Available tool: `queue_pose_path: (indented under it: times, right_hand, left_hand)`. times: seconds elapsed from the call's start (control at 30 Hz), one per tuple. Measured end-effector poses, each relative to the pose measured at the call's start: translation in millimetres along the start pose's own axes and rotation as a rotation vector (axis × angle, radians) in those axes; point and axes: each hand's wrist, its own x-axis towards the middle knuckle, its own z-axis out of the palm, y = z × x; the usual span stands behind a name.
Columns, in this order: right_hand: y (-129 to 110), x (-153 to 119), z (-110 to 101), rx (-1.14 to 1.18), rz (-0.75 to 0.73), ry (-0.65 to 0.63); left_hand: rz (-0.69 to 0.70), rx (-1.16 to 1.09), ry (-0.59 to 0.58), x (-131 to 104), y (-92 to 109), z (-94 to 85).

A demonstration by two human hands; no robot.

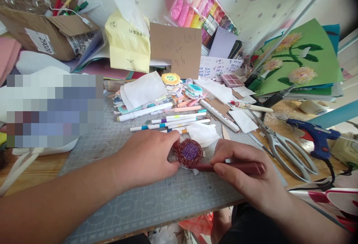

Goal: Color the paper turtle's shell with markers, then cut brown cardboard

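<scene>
Two bare hands above one grey cutting mat; number scale on its near edge, mostly too small to read. Left hand: thumb and finger pinch the left edge of one round disc, purple centre, dark red ring, low at mid-frame over the mat. Right hand: closed on one brown-red marker, its left end at the disc's lower right rim; contact unclear.

Just beyond: one crumpled white tissue, then at least four white-barrelled markers. Right side: one pair of scissors, one blue glue gun. Further: one yellow smiley disc on a pile of papers.

Back: one white card, blue handwriting, "4:00", "7:00", "2:00" legible, rest unclear. One yellow tissue pack, Chinese print upside down, 山茶花系列, tissue poking out. One brown cardboard sheet, faint writing, unreadable. Cardboard box, back left: label digits look like 29020; holds three coloured sticks, red, yellow, green. Clear plastic bag, on wall side: many coloured packets inside, pink to yellow, count unclear.
</scene>
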Motion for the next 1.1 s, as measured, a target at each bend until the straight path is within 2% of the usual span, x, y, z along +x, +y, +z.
queue_pose_path:
  times: [0.23,0.4,0.53,0.67,0.9,1.1]
  right_hand:
    - [0.0,-1.6,3.7,-0.002,-0.090,-0.034]
    - [-1.7,0.7,5.4,-0.037,-0.160,-0.058]
    - [-2.3,2.0,6.3,-0.040,-0.142,-0.057]
    - [0.7,-0.3,3.4,-0.045,-0.131,-0.028]
    - [6.0,-2.0,-10.0,-0.037,-0.001,0.010]
    - [2.8,-2.3,-10.8,-0.050,0.016,0.025]
  left_hand:
    - [0.000,0.000,0.002,1.4,-0.2,1.4]
    - [-0.010,-0.023,-0.042,-0.1,3.3,-5.8]
    - [-0.012,-0.033,-0.049,-0.5,4.0,-8.1]
    - [-0.001,-0.034,-0.023,-0.5,1.2,-3.1]
    - [-0.004,-0.030,0.008,0.3,-0.1,0.2]
    - [-0.024,-0.024,-0.023,0.4,1.5,-1.7]
